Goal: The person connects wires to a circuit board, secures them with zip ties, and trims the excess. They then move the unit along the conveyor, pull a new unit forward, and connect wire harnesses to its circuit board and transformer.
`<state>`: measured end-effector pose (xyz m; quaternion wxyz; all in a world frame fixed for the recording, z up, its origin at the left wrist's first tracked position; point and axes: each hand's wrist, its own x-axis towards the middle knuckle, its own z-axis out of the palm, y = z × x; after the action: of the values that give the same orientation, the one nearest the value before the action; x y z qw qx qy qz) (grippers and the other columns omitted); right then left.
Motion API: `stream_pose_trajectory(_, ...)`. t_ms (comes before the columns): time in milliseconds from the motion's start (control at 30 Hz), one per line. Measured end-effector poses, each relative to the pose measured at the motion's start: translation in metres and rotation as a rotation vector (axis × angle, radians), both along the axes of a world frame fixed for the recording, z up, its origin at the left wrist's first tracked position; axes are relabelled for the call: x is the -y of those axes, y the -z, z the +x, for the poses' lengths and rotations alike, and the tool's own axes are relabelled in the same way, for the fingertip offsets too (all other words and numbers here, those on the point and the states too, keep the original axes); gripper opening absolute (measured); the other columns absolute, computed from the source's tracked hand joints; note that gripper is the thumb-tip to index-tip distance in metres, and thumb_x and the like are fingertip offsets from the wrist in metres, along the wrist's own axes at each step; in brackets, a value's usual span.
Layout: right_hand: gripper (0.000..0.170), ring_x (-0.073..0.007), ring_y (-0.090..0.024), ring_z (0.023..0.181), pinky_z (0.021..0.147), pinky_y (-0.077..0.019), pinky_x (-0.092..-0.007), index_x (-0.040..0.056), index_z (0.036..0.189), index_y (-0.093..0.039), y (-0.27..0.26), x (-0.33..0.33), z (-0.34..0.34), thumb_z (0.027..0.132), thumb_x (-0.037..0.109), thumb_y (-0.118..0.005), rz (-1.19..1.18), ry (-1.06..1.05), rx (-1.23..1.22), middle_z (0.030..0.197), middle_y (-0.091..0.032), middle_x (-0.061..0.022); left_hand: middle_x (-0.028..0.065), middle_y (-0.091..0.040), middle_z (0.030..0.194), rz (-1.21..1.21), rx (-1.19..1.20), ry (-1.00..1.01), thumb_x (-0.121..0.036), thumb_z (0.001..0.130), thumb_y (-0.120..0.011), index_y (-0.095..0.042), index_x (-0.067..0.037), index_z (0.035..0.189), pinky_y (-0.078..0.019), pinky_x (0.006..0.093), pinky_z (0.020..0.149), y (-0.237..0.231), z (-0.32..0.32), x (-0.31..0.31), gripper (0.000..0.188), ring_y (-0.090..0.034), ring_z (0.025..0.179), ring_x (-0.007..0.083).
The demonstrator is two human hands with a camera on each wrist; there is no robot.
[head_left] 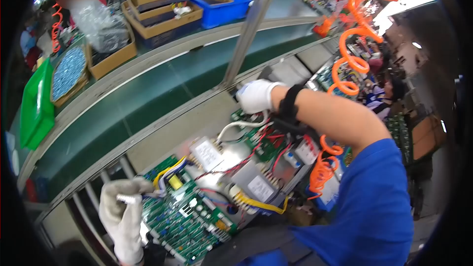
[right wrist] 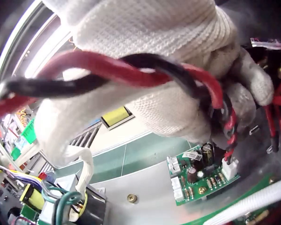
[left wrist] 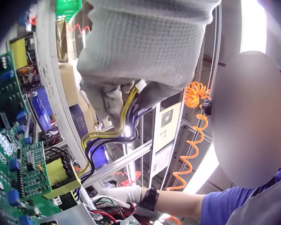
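Note:
My left hand, in a white knit glove, is at the left of the open electronics unit. Its fingers pinch a small white connector at the end of a bundle of yellow and dark wires. The wires run down to a yellow-wrapped transformer by the large green circuit board. My gloved right hand reaches over the unit's far end. Its fingers pinch a red-and-black twisted wire just above a white plug on a small green board; the fingertips are partly hidden.
A thick white cable loops beside the right hand. Metal rollers lie at the left, with a green conveyor belt beyond. A metal post, cardboard boxes, a blue bin and coiled orange hoses stand around.

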<state>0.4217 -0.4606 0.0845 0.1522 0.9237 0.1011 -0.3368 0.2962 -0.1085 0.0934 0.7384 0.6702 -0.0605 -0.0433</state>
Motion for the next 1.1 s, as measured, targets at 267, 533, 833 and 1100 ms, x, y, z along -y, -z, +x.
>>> stream_pose_trajectory(267, 0.03, -0.0334, -0.066, 0.103, 0.087, -0.0525, -0.0409, 0.0023, 0.102, -0.072, 0.011, 0.001, -0.003, 0.078, 0.016, -0.062, -0.058, -0.08, 0.115, 0.109, -0.069, -0.0182, 0.0073, -0.064, 0.107, 0.068, 0.022, -0.105, 0.003, 0.085, -0.065, -0.061, 0.003, 0.11, -0.0476, 0.0248, 0.085, -0.002, -0.009, -0.009, 0.026, -0.059, 0.094, 0.0113)
stream_pose_trajectory(533, 0.057, -0.0344, -0.049, 0.127, 0.106, -0.0399, -0.0396, -0.0002, 0.137, -0.046, -0.056, -0.073, -0.044, 0.1, 0.043, -0.041, 0.776, -0.256, 0.042, 0.136, -0.05, -0.0237, -0.0038, -0.06, 0.073, 0.16, -0.157, -0.118, -0.001, 0.086, -0.067, -0.066, 0.002, 0.103, -0.0329, 0.015, 0.049, -0.032, -0.04, -0.004, 0.017, -0.048, 0.058, -0.0008)
stream_pose_trajectory(833, 0.04, -0.0282, -0.067, 0.083, 0.072, -0.0521, -0.0367, 0.0048, 0.124, -0.061, -0.057, -0.145, -0.107, 0.093, 0.029, -0.058, 1.104, -0.328, -0.023, 0.093, -0.07, -0.0164, 0.0124, -0.062, 0.109, 0.098, 0.031, 0.021, -0.009, 0.089, -0.062, -0.048, 0.008, 0.124, -0.0524, 0.0259, 0.081, -0.024, -0.055, 0.007, 0.041, -0.064, 0.086, 0.0128)
stream_pose_trajectory(1100, 0.026, -0.0274, -0.06, 0.057, 0.054, -0.0469, -0.037, 0.0051, 0.1, -0.067, -0.051, -0.146, -0.123, 0.085, 0.026, -0.067, 1.041, -0.417, 0.471, 0.068, -0.062, -0.0132, 0.0136, -0.067, 0.102, 0.095, 0.006, -0.005, -0.01, 0.092, -0.061, -0.056, 0.007, 0.117, -0.052, 0.0291, 0.082, -0.033, -0.051, 0.012, 0.031, -0.067, 0.09, 0.0169)
